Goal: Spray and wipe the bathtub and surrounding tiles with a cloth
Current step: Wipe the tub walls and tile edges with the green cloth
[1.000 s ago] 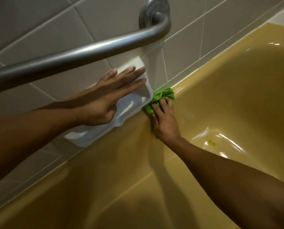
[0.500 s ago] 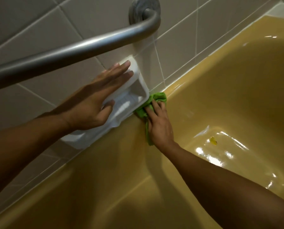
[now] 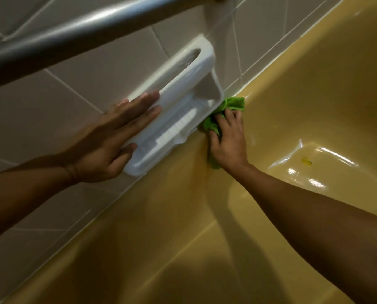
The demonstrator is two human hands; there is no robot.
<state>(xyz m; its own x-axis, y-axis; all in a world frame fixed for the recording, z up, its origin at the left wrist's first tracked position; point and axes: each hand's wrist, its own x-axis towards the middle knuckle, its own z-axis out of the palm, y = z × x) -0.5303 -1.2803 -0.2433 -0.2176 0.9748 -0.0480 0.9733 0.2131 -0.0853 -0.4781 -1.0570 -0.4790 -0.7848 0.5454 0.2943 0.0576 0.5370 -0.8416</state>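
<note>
The green cloth (image 3: 234, 103) is lying bunched on the back ledge of the yellow bathtub (image 3: 314, 88), right where that ledge is meeting the wall, and it is touching the lower right corner of the white soap dish (image 3: 189, 84). The right hand (image 3: 229, 139) is bearing down on it with fingers bent over the folds and the thumb tucked against the cloth's left side, so the hand is gripping the fabric against the ledge. One fold is showing past the fingertips and a tail is poking out beneath the heel of the palm.

Just to the left, the soap dish is sitting fixed on the tiles (image 3: 40, 119), its lower edge just above the tub ledge. The left hand (image 3: 108, 139) is lying flat across the dish's left end, fingers straight and close together over the front bar and the thumb resting along the lower edge (the fingertips are slightly blurred); it is holding nothing.

Above both, a grey metal grab bar (image 3: 84, 25) is running diagonally across the wall. Down to the right, the tub floor is shining with bright highlights, and a small dark-yellow spot (image 3: 306, 161) is sitting on it, too small to identify.
</note>
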